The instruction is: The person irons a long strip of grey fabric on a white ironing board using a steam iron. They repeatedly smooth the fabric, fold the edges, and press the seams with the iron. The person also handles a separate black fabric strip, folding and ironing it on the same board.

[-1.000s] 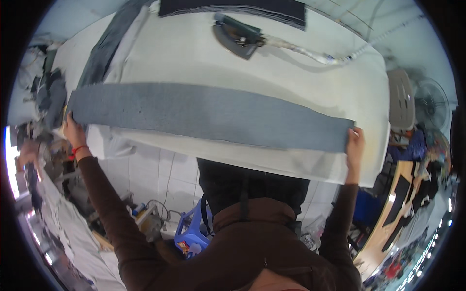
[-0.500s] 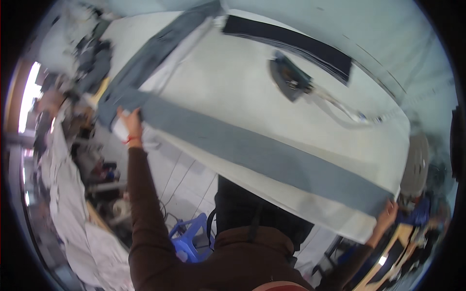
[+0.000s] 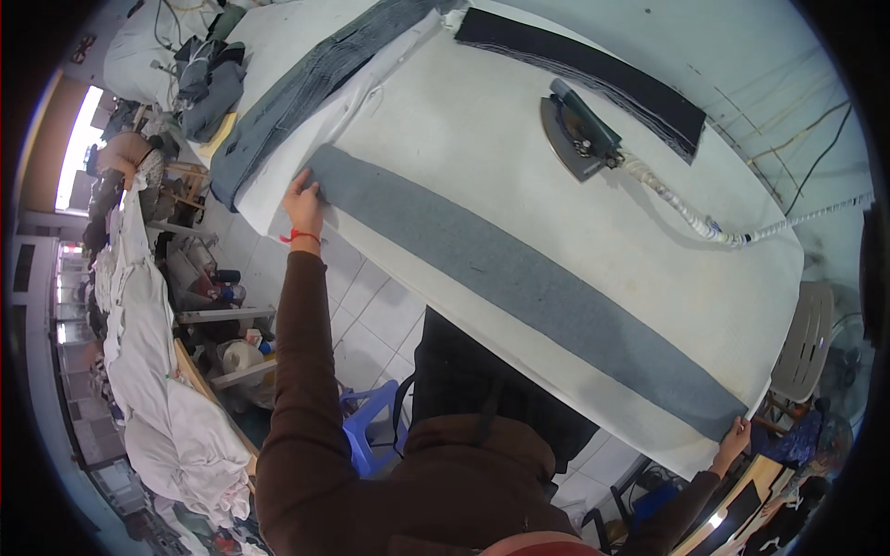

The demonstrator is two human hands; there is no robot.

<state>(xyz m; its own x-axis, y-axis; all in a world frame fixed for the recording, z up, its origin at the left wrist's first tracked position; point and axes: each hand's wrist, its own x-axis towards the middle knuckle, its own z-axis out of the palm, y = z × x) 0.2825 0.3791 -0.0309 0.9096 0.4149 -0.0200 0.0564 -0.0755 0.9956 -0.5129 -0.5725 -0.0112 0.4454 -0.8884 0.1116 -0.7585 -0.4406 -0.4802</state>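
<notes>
A long grey-blue fabric strip [image 3: 519, 283] lies stretched along the near side of the white padded table [image 3: 436, 148]. At its left end, my left hand [image 3: 303, 206], with a red string at the wrist, pinches the corner. Its opposite end, by the table's right corner, is gripped in the fingers of my right hand [image 3: 733, 445]. Beyond the strip rests a steam iron [image 3: 579, 134], its wrapped hose [image 3: 672, 199] running off to the right. A stack of grey-blue fabric strips [image 3: 306, 88] lies along the table's left side.
Dark fabric strips [image 3: 584, 79] are stacked at the far edge. A blue plastic stool [image 3: 371, 431] stands on the tiled floor below. At left are a large pale cloth heap [image 3: 158, 398] and a person [image 3: 125, 157] bending over. A grey-beige chair [image 3: 805, 343] stands beyond the right edge.
My left hand has drawn the strip's left end to the right, away from the stack of grey-blue strips. My right hand remains at the other end. The view has shifted slightly.
</notes>
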